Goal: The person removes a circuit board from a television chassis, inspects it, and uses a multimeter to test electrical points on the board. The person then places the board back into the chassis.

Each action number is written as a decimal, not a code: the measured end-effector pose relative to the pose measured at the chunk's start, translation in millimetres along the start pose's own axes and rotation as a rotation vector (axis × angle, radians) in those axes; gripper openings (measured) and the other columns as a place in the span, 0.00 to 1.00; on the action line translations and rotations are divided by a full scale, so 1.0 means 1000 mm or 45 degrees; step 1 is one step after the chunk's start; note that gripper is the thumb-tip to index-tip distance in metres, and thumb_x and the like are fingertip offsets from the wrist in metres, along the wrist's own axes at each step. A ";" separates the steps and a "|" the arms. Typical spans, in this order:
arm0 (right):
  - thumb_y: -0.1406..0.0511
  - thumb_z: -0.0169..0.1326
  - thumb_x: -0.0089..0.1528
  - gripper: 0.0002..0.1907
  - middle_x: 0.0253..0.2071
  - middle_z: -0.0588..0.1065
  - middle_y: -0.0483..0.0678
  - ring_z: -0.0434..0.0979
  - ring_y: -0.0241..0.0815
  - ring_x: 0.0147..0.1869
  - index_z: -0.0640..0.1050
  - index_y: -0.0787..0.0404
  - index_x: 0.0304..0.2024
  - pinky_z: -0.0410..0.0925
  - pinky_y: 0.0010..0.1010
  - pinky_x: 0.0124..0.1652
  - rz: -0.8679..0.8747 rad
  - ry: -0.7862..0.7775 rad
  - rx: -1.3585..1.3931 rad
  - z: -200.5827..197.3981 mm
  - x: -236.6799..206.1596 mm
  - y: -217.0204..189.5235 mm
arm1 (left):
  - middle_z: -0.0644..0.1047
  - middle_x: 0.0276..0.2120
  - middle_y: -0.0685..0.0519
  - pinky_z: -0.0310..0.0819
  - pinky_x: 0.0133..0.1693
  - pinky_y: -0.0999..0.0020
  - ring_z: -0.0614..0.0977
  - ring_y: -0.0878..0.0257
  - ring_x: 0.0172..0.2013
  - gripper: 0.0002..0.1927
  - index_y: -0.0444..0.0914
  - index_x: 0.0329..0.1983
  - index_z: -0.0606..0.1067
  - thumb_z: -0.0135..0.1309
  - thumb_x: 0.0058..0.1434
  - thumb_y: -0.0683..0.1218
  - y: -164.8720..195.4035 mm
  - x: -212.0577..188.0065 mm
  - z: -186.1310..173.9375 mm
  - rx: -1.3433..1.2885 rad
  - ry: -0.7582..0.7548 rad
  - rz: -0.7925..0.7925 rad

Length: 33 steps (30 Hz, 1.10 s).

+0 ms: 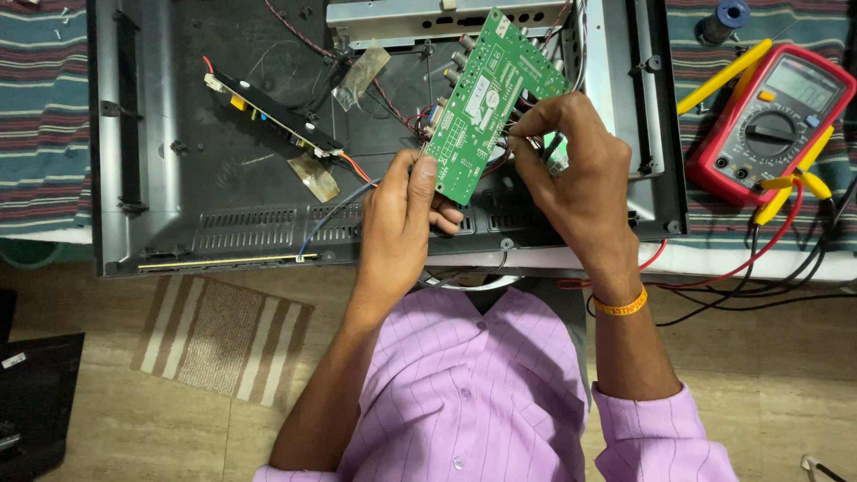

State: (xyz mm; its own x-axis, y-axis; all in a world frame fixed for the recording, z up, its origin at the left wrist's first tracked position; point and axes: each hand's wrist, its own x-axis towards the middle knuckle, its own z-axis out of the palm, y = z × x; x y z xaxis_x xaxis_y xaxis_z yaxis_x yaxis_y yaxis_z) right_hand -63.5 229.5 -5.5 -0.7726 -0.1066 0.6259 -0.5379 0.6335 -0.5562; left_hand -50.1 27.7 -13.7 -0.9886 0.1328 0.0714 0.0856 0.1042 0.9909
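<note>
A green circuit board (486, 98) is held tilted above an open flat-screen chassis (223, 187). My left hand (403, 214) grips the board's lower edge, thumb pressed on its face. My right hand (576, 170) pinches at thin wires along the board's right edge, its fingertips closed on them. Red, blue and black wires run from the board down into the chassis. A narrow black strip board (272, 114) lies loose inside the chassis to the left.
A red multimeter (775, 120) with yellow probe leads sits on the striped cloth at right. A metal bracket (420, 20) lies at the chassis top. A striped mat (219, 335) is on the floor below; a dark object (36, 393) stands bottom left.
</note>
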 end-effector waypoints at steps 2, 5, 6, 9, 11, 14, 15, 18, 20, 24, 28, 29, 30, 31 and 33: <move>0.77 0.65 0.65 0.15 0.44 0.78 0.50 0.84 0.43 0.49 0.71 0.66 0.46 0.76 0.31 0.49 -0.010 0.003 0.005 0.001 -0.001 0.000 | 0.80 0.29 0.50 0.83 0.28 0.72 0.86 0.65 0.28 0.21 0.32 0.45 0.71 0.38 0.76 0.55 0.000 0.000 -0.001 -0.011 -0.003 0.009; 0.77 0.66 0.65 0.15 0.45 0.78 0.50 0.83 0.44 0.49 0.72 0.66 0.46 0.75 0.32 0.47 -0.023 -0.006 -0.027 0.000 -0.001 0.000 | 0.80 0.30 0.50 0.83 0.28 0.72 0.86 0.65 0.28 0.21 0.32 0.45 0.71 0.38 0.77 0.55 0.000 -0.001 0.000 -0.019 -0.006 0.005; 0.77 0.66 0.64 0.15 0.44 0.78 0.50 0.83 0.44 0.49 0.72 0.66 0.46 0.75 0.32 0.47 -0.016 -0.008 -0.028 0.000 -0.001 0.000 | 0.80 0.30 0.50 0.83 0.28 0.72 0.86 0.65 0.28 0.21 0.32 0.44 0.71 0.38 0.77 0.55 -0.001 -0.001 0.000 -0.019 -0.006 0.001; 0.77 0.66 0.65 0.14 0.44 0.78 0.50 0.83 0.44 0.49 0.73 0.65 0.45 0.75 0.31 0.46 -0.001 -0.010 -0.027 0.001 -0.001 0.000 | 0.80 0.30 0.50 0.83 0.28 0.72 0.86 0.65 0.28 0.21 0.32 0.44 0.71 0.38 0.77 0.55 0.000 0.000 0.000 -0.021 -0.005 -0.002; 0.77 0.65 0.65 0.14 0.45 0.78 0.50 0.83 0.43 0.49 0.72 0.65 0.45 0.75 0.31 0.47 0.001 -0.004 -0.021 0.001 -0.001 0.000 | 0.80 0.29 0.50 0.83 0.28 0.72 0.86 0.65 0.28 0.21 0.32 0.44 0.71 0.38 0.77 0.55 0.000 0.000 0.000 -0.007 -0.007 -0.002; 0.77 0.66 0.64 0.14 0.45 0.78 0.50 0.82 0.44 0.49 0.73 0.65 0.45 0.75 0.31 0.47 -0.002 -0.021 -0.028 0.000 -0.001 0.000 | 0.80 0.29 0.50 0.82 0.27 0.72 0.86 0.65 0.28 0.21 0.32 0.45 0.71 0.38 0.76 0.55 0.000 0.000 -0.001 -0.005 -0.006 0.000; 0.77 0.66 0.64 0.14 0.45 0.78 0.50 0.82 0.44 0.49 0.73 0.65 0.45 0.74 0.32 0.47 -0.005 -0.022 -0.044 0.000 -0.001 0.000 | 0.79 0.29 0.50 0.82 0.27 0.72 0.86 0.65 0.27 0.21 0.32 0.45 0.71 0.38 0.76 0.55 0.000 0.000 0.000 -0.009 -0.005 0.001; 0.77 0.66 0.64 0.14 0.44 0.78 0.50 0.82 0.44 0.48 0.73 0.65 0.44 0.74 0.33 0.46 -0.010 -0.027 -0.073 0.000 -0.001 0.000 | 0.80 0.29 0.50 0.83 0.28 0.72 0.86 0.65 0.28 0.21 0.32 0.45 0.71 0.38 0.77 0.54 0.000 0.000 0.000 -0.025 -0.005 0.002; 0.77 0.66 0.64 0.14 0.44 0.78 0.50 0.82 0.44 0.48 0.73 0.65 0.44 0.74 0.32 0.45 -0.006 -0.031 -0.070 0.001 0.000 0.000 | 0.80 0.30 0.50 0.83 0.28 0.72 0.86 0.65 0.28 0.21 0.32 0.44 0.71 0.38 0.77 0.54 0.000 0.000 0.001 -0.031 -0.007 0.001; 0.77 0.66 0.64 0.13 0.44 0.78 0.50 0.82 0.44 0.49 0.73 0.64 0.44 0.75 0.32 0.47 -0.011 -0.030 -0.052 0.001 -0.001 0.000 | 0.80 0.29 0.50 0.83 0.28 0.73 0.86 0.65 0.28 0.21 0.32 0.45 0.71 0.38 0.77 0.54 0.001 -0.001 0.001 -0.011 -0.007 0.009; 0.77 0.66 0.64 0.13 0.43 0.78 0.50 0.82 0.44 0.49 0.73 0.64 0.43 0.74 0.32 0.46 -0.011 -0.028 -0.068 0.001 -0.001 0.000 | 0.80 0.30 0.50 0.83 0.28 0.72 0.86 0.65 0.28 0.21 0.32 0.45 0.71 0.38 0.77 0.55 0.001 0.000 0.000 -0.022 -0.012 0.002; 0.77 0.66 0.64 0.13 0.43 0.78 0.50 0.82 0.44 0.48 0.73 0.65 0.43 0.74 0.33 0.46 -0.014 -0.023 -0.076 0.001 -0.001 0.000 | 0.80 0.30 0.50 0.83 0.28 0.72 0.86 0.65 0.28 0.21 0.32 0.45 0.71 0.38 0.77 0.55 0.001 0.000 0.000 -0.025 -0.011 -0.001; 0.77 0.66 0.64 0.13 0.43 0.78 0.50 0.82 0.44 0.48 0.73 0.65 0.43 0.74 0.32 0.46 -0.011 -0.025 -0.066 0.001 -0.001 0.000 | 0.80 0.30 0.50 0.83 0.28 0.72 0.86 0.65 0.28 0.21 0.32 0.45 0.71 0.38 0.77 0.55 0.001 0.000 0.000 -0.027 -0.010 -0.006; 0.77 0.66 0.64 0.13 0.43 0.77 0.50 0.82 0.44 0.48 0.73 0.65 0.43 0.74 0.32 0.46 -0.008 -0.027 -0.057 0.001 -0.001 -0.001 | 0.80 0.30 0.51 0.82 0.28 0.72 0.86 0.65 0.28 0.21 0.32 0.45 0.72 0.38 0.77 0.55 0.001 0.000 0.000 -0.021 -0.009 -0.004; 0.77 0.65 0.64 0.13 0.43 0.77 0.50 0.82 0.44 0.48 0.73 0.65 0.43 0.74 0.32 0.46 -0.006 -0.032 -0.051 0.001 -0.001 -0.001 | 0.80 0.29 0.51 0.82 0.28 0.72 0.86 0.66 0.28 0.21 0.32 0.46 0.72 0.38 0.76 0.55 0.002 -0.001 0.000 -0.009 -0.008 0.001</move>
State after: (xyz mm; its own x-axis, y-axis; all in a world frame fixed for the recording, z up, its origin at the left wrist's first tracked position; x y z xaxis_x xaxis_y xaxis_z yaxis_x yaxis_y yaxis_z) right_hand -62.9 227.9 -6.0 -0.7784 -0.1285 0.6145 -0.5281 0.6632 -0.5303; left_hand -49.2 27.9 -12.2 -0.9877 0.1389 0.0713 0.0853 0.0973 0.9916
